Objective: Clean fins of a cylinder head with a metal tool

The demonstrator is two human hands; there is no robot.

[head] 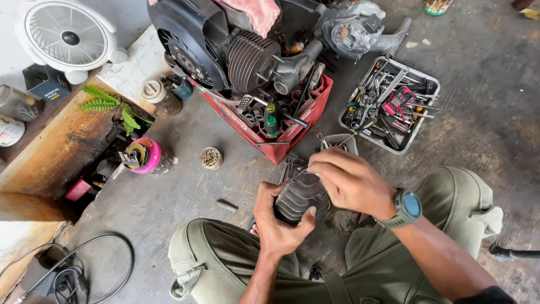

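Dark ribbed metal sits between your two hands: a finned engine part (301,197), held low above the concrete floor (185,197) and between your knees. Your left hand (278,222) is clamped around its near-left side, thumb pressed against the fins and fingers wrapped under the far edge. Your right hand (349,181) lies over its top right corner, fingers curled down onto it; whether it pinches something small there, you cannot tell from this view. The two hands are close together, nearly touching across the part. A watch (408,207) with a blue face sits on your right wrist.

Just beyond your right hand's fingertips, a few small tools (323,143) lie on the floor. Farther out past both hands stands a red crate (292,132) holding a green-handled screwdriver (271,119), with a stripped engine (253,53) resting on top of it. Beyond and to the right of your right hand is a grey tray (391,104) crowded with wrenches and pliers. To the left of your left hand, well apart, a small round tin of screws (211,158) stands on the floor, and farther left a pink roll (143,155). A white fan (67,36) is at the far left.
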